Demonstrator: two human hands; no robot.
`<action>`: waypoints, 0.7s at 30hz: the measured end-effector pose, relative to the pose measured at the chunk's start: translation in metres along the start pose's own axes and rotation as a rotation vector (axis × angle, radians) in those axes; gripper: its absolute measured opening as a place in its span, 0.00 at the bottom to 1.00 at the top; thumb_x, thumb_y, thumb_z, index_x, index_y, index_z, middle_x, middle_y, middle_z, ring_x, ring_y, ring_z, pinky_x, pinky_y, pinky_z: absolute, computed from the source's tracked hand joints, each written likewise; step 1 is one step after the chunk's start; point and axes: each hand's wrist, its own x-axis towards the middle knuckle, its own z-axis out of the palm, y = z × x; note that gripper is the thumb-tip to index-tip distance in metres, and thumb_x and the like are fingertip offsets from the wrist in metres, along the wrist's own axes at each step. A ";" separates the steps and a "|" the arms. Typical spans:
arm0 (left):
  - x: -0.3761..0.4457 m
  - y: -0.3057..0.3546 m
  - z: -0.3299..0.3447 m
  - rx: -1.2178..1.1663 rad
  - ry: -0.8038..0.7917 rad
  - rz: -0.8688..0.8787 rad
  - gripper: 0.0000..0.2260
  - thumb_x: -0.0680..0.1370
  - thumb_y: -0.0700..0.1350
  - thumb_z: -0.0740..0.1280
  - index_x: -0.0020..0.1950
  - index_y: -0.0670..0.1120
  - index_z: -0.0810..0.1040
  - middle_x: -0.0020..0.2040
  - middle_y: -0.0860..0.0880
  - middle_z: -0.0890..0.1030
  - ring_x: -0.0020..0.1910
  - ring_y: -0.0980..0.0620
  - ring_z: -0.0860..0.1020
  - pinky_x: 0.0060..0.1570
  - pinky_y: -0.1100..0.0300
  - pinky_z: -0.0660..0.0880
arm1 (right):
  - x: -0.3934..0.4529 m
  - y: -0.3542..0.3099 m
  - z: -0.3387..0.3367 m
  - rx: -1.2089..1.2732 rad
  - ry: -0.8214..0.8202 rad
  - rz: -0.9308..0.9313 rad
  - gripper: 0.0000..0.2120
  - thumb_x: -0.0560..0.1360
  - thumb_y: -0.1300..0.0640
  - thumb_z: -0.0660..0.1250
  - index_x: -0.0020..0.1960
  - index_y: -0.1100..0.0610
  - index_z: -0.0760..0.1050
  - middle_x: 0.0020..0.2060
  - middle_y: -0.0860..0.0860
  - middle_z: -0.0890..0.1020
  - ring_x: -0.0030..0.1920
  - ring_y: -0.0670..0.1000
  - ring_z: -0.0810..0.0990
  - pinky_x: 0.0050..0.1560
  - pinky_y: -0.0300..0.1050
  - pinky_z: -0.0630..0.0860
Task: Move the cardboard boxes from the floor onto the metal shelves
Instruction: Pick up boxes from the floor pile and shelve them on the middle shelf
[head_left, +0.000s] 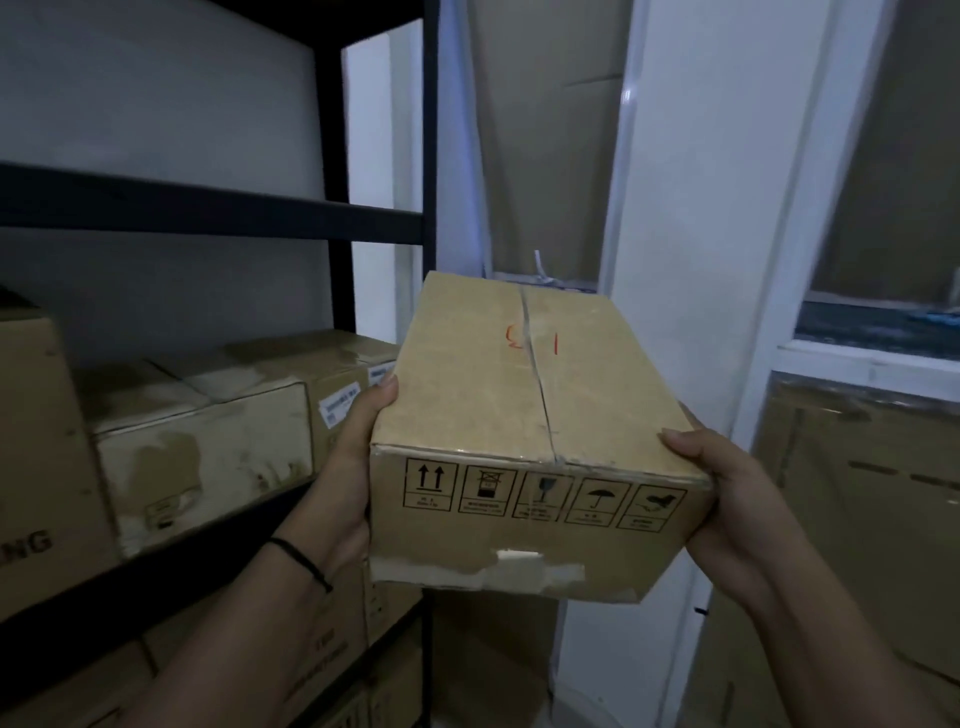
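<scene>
A dim storeroom: black metal shelves (218, 218) hold taped cardboard boxes (208, 441) on several levels. To the right of the shelves, flat cardboard sheets (550, 156) lean against white walls.

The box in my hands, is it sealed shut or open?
Sealed shut. The cardboard box has both top flaps lying flat, meeting at a taped centre seam. Nothing inside shows.

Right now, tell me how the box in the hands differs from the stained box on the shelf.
The held box is off the shelf, gripped by the left hand and right hand; the stained box rests on the metal shelf. The held box bears red marks; the stained one has pale blotches. Both are taped cardboard.
</scene>
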 end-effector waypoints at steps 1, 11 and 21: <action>0.005 -0.002 0.003 0.001 0.011 0.016 0.23 0.71 0.61 0.63 0.61 0.51 0.79 0.51 0.43 0.84 0.45 0.43 0.83 0.48 0.47 0.76 | 0.011 -0.002 -0.006 0.005 -0.026 0.010 0.19 0.77 0.57 0.57 0.63 0.47 0.77 0.55 0.55 0.83 0.51 0.58 0.79 0.47 0.52 0.73; 0.010 -0.010 0.036 -0.014 0.212 0.123 0.26 0.70 0.61 0.62 0.64 0.50 0.77 0.54 0.43 0.83 0.45 0.43 0.83 0.40 0.49 0.80 | 0.084 -0.016 -0.028 0.089 -0.364 0.121 0.24 0.69 0.56 0.61 0.65 0.51 0.75 0.53 0.56 0.84 0.44 0.55 0.84 0.41 0.50 0.80; -0.019 0.015 0.001 0.060 0.447 0.275 0.18 0.77 0.58 0.57 0.54 0.50 0.81 0.47 0.45 0.86 0.41 0.46 0.84 0.39 0.52 0.77 | 0.128 0.016 0.031 0.149 -0.561 0.241 0.21 0.73 0.57 0.60 0.65 0.51 0.76 0.52 0.57 0.84 0.45 0.56 0.83 0.43 0.50 0.79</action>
